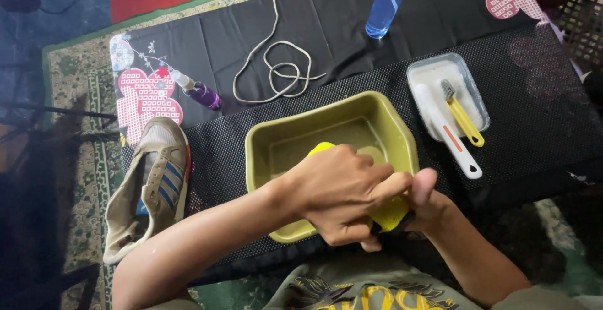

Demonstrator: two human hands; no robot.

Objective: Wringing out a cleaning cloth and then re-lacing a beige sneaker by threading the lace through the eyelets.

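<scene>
- A black cloth (352,8) with pink flower prints covers the upper half of the frame; a dotted black mat (540,103) lies over its lower part.
- An olive-green plastic basin (383,118) sits at centre frame on the mat.
- A worn grey shoe (151,184) with blue stripes lies at the left edge, partly off the mat.
- The left hand (336,190) is closed around a yellow sponge (389,212) over the basin's near rim, lower centre.
- The right hand (430,200) grips the same sponge from the right, thumb raised, touching the left hand.
- A white tray (418,74) at right holds a yellow-handled brush (463,120) and a white-handled brush (455,150).
- A clear blue spray bottle (384,5) stands at upper centre.
- A loose grey shoelace (276,65) coils left of it.
- A small purple bottle (201,92) lies at upper left, above the shoe.
</scene>
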